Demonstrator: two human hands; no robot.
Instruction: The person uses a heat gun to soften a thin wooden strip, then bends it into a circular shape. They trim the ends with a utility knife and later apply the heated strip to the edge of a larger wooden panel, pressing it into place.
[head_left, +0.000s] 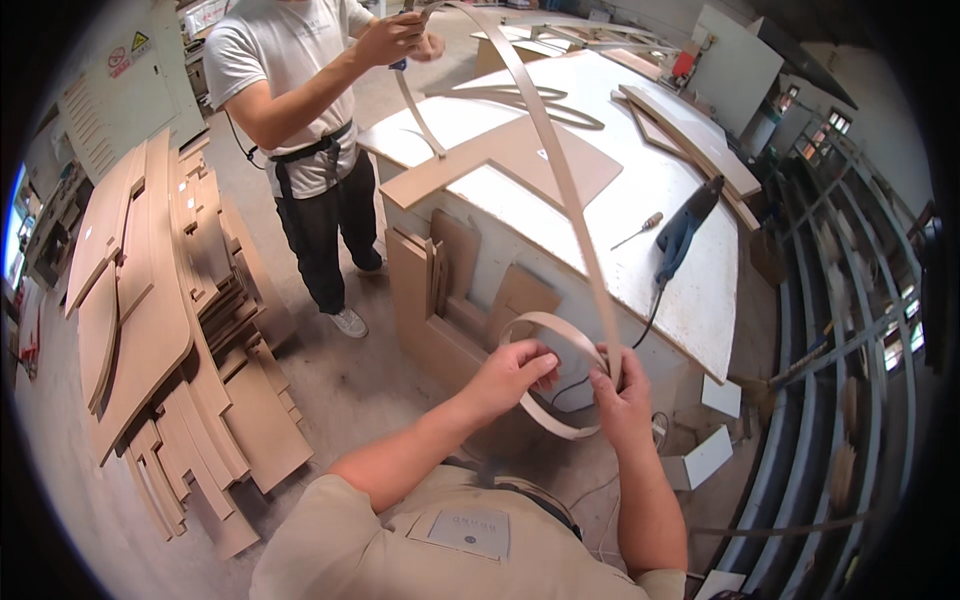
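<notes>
A long beige strip of edge banding (559, 161) runs from my hands up over the worktable to a co-worker's hands (390, 41). Its near end is wound into a loose coil (559, 431). My right hand (624, 397) grips the strip and the coil's right side between thumb and fingers. Curled fingers show on my left hand (529, 371), at the coil's left side; it hides that part of the loop, so whether it holds the band is unclear. Beyond my hands is the white-topped worktable (517, 191), with a brown panel (517, 154) lying on it.
A blue heat gun (679, 232) and a screwdriver (645, 225) lie on the tabletop, beside long boards (690, 142). Cut brown panels (172, 315) are stacked on the floor at left. A metal rack (832, 300) stands at right. The co-worker (300, 112) stands at the table's left corner.
</notes>
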